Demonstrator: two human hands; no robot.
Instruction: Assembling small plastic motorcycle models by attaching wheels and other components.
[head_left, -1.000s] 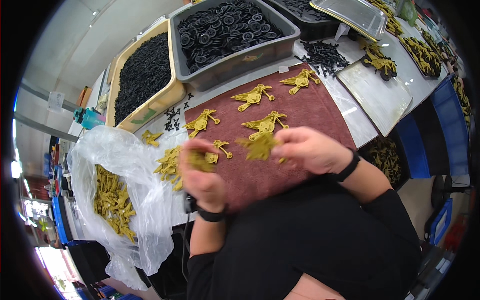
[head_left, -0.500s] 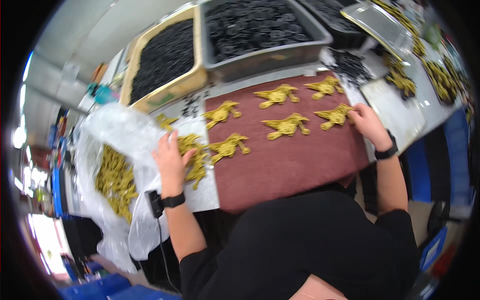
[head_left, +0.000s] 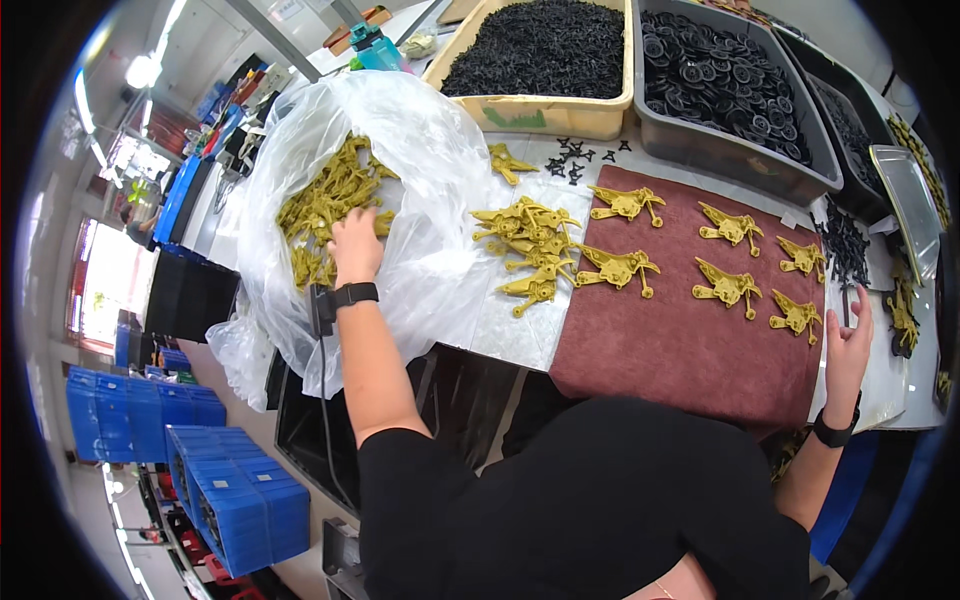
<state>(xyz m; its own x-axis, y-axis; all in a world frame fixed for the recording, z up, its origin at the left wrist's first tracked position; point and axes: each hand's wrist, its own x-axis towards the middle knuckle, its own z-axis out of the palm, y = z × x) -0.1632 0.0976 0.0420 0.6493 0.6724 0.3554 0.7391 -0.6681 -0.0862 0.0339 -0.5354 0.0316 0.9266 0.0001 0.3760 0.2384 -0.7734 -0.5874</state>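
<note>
My left hand (head_left: 357, 245) reaches into a clear plastic bag (head_left: 440, 140) on the left, over a heap of olive-yellow plastic parts (head_left: 325, 195). Its fingertips are lost among the parts, so I cannot tell if they grip one. My right hand (head_left: 848, 345) is off the right edge of a maroon cloth (head_left: 680, 350), open, fingers apart and holding nothing. On the cloth, similar flat, pointed yellow parts lie spaced in two rows; a front-row part (head_left: 796, 316) is nearest that hand. Between bag and cloth lies a loose pile of yellow parts (head_left: 530, 240).
Behind the cloth stand a cream bin (head_left: 580, 115) of small black pieces and a grey bin (head_left: 740, 160) of black wheels. Small black pieces (head_left: 575, 155) lie before the cream bin, more black pieces (head_left: 845, 245) at right. A cable hangs from my left wrist. Blue crates (head_left: 245, 500) stand lower left.
My left hand has gone from the loose pile leftward into the bag. My right hand has come away from the front-right part, which stays on the cloth. The view has swung left.
</note>
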